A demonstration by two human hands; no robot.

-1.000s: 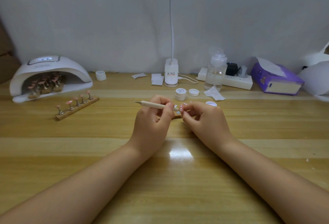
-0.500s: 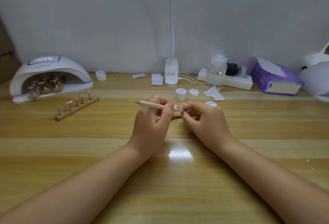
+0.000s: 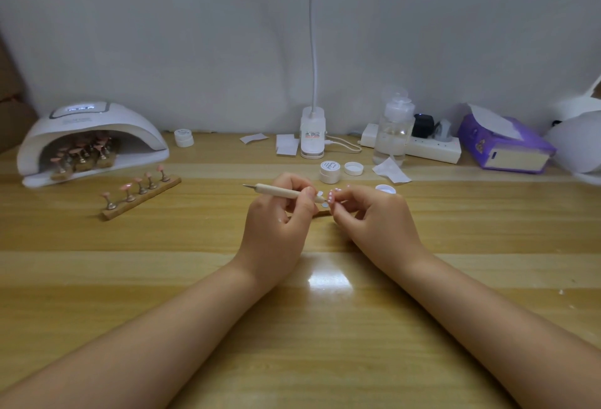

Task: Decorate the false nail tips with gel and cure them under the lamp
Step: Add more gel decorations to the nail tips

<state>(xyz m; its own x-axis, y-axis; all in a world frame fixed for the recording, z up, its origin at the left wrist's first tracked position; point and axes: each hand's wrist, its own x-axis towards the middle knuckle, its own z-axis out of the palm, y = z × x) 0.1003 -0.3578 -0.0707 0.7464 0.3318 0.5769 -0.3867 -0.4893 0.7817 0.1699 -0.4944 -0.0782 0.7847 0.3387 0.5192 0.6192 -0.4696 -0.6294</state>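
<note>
- Head view: the left hand (image 3: 276,223) had its fingers curled round a wooden dotting stick (image 3: 279,192), held like a pen, its working end pointing right toward the nail tip (image 3: 331,196).
- The right hand (image 3: 374,216) pinched that pink nail tip, dotted with white, near the middle of the table (image 3: 162,278); whether it sat on a stand under the fingers could not be told.
- The stick's point sat just beside the tip; actual contact was too small to judge.
- A wooden rack of nail tips (image 3: 140,192) lay toward the left edge, and more racks stood inside the curing lamp (image 3: 91,141) at the back left corner.
- A gel pot (image 3: 329,171) and its loose cap (image 3: 353,168) stood just behind the hands; another small pot (image 3: 184,137) stood further back, beside the lamp.
- A clear bottle (image 3: 393,128), a power strip (image 3: 419,145) and a purple tissue box (image 3: 504,145) lined the back edge to the right.
- Judged from this, the tip would be very light, thin and stiff yet easily flicked away, and its wet gel would smear; it seemed best held by its edges or stand, never on the painted face.
</note>
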